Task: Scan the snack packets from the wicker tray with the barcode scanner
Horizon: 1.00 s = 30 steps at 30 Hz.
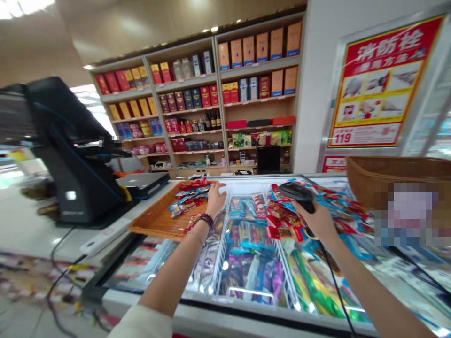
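My right hand (315, 218) is wrapped round the handle of a black barcode scanner (296, 191). Its cord runs down across the glass to the bottom edge. Below the scanner lies a pile of small red and blue snack packets (282, 213). My left hand (215, 197), with a beaded bracelet on the wrist, is at the right end of a shallow orange wicker basket (151, 220). Its thumb and a finger show apart, with nothing visible between them; the other fingers are partly hidden. More small packets (188, 199) lie in the basket.
Beneath the glass top, a chest freezer (207, 307) holds wrapped ice creams (250, 234) in wire baskets. A black checkout terminal (70, 159) stands left, near a white power strip (105, 237) and loose cables. A brown wicker basket (366, 176) stands right. Stocked shelves (190, 110) line the back.
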Available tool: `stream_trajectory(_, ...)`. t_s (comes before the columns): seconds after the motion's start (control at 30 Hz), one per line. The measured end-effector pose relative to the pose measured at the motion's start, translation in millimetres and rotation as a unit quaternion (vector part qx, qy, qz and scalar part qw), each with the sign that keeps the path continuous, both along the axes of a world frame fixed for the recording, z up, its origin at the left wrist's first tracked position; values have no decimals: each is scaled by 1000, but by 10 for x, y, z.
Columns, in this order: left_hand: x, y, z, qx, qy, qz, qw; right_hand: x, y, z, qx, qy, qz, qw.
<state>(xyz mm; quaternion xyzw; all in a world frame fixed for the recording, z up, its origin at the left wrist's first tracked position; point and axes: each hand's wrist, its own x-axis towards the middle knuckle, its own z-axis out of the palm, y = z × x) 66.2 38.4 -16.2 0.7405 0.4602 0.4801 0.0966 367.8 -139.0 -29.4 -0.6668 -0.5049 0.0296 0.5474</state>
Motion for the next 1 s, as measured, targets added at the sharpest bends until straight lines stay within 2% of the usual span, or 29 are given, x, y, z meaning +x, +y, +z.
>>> stream_trajectory(0.1,-747,17,38,-29,67,115,991,-501,256,-21,-31,56,96,993)
stream_trajectory(0.17,-1155,-18,2,-67,111,179,975,-846,373,-51,-34,67,138,988)
stream_trajectory(0.23,-1452,-74,-70,-112,153,211,959,-1161,447,-101,-43,64,171,982)
stream_trajectory(0.3,-1626,-130,-152,-160,181,210,947,-1411,484,-167,-59,54,197,977)
stream_trajectory(0.37,-1698,-168,-220,-214,199,168,942,-1578,498,-240,-69,23,215,974)
stream_trajectory(0.5,-1691,-176,-285,-315,212,8,925,-1705,485,-348,-70,-70,223,970)
stream_trajectory(0.57,-1679,-167,-293,-336,205,-21,919,-1716,471,-371,-70,-95,220,968)
stream_trajectory(0.67,-1673,-176,-295,-352,177,-32,918,-1717,461,-383,-68,-108,217,968)
stream_trajectory(0.77,-1670,-217,-287,-327,145,-33,933,-1711,469,-388,-74,-110,217,967)
stream_trajectory(0.87,-1672,-255,-273,-295,138,26,945,-1699,481,-391,-83,-104,211,968)
stream_trajectory(1.0,-1694,-251,-274,-284,99,124,946,-1684,477,-386,-85,-89,204,971)
